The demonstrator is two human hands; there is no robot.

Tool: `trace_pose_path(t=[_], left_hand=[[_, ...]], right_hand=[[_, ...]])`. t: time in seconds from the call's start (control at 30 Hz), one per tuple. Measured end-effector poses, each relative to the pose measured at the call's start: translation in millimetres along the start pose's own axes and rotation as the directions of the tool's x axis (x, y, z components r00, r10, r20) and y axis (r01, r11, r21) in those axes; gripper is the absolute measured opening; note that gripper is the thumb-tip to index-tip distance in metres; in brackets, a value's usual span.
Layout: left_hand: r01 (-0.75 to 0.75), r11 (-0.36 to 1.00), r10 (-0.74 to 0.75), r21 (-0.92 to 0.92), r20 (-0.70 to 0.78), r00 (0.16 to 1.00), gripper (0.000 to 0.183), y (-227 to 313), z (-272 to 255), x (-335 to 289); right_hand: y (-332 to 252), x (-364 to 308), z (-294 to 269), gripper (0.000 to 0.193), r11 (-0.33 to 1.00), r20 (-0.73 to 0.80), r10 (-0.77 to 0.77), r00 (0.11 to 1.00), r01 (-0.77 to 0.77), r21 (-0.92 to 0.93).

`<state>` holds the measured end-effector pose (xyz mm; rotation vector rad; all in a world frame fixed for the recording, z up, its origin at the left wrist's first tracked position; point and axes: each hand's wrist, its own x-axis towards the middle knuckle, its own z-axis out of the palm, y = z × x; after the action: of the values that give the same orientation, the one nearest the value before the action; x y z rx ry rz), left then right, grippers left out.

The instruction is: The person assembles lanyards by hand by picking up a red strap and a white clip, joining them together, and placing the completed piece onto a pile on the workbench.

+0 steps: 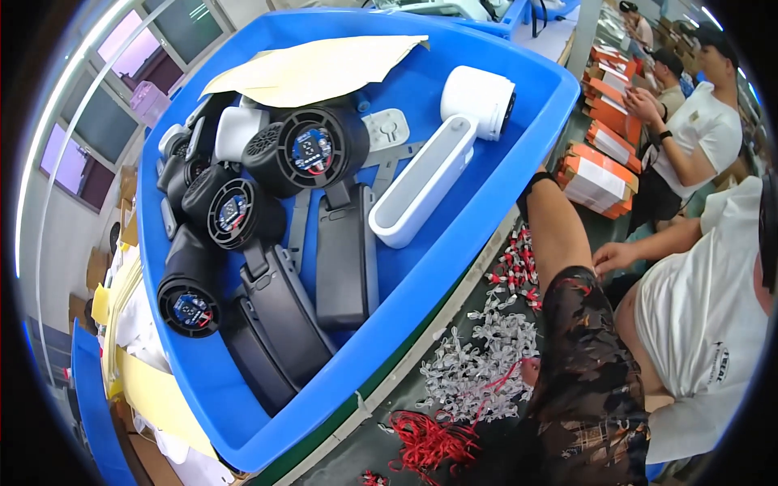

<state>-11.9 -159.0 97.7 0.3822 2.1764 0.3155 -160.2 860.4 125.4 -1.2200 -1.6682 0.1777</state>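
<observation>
Overall, a blue plastic bin (454, 235) stands beside a dark worktable (344, 470); co-workers (693, 158) and orange-and-white cartons (597, 180) occupy its right. Black fan-like devices (318, 150) lie inside the bin, apart from any hand in view. The wearer's left hand is out of view; the right's grip cannot be told. Devices: matte, handled, with round ribbed grilles.

Bright, cool white light overall. Tube lamp (19, 235) left of the bin (429, 267) blows out; smaller lamps (711, 16) glare far right of it. Soft shadows inside the bin, white handle (425, 182) near clipping. Bin contents sharp, distant people (638, 24) soft. Heavy fisheye bend, black vignette around.
</observation>
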Motion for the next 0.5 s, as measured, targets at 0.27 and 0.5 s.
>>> trace_pose_path(t=[0.27,0.5], left_hand=[[-0.09,0.534,-0.271,-0.841,-0.271,0.924,0.013,6,11,46],[0.112,0.613,-0.302,-0.782,-0.101,0.948,0.036,16,14,26]], right_hand=[[44,-69,-52,0.029,0.834,-0.163,0.388,0.907,-0.27,0.48],[-54,-163,-159,0.023,0.141,0.431,0.545,0.719,-0.586,0.798]])
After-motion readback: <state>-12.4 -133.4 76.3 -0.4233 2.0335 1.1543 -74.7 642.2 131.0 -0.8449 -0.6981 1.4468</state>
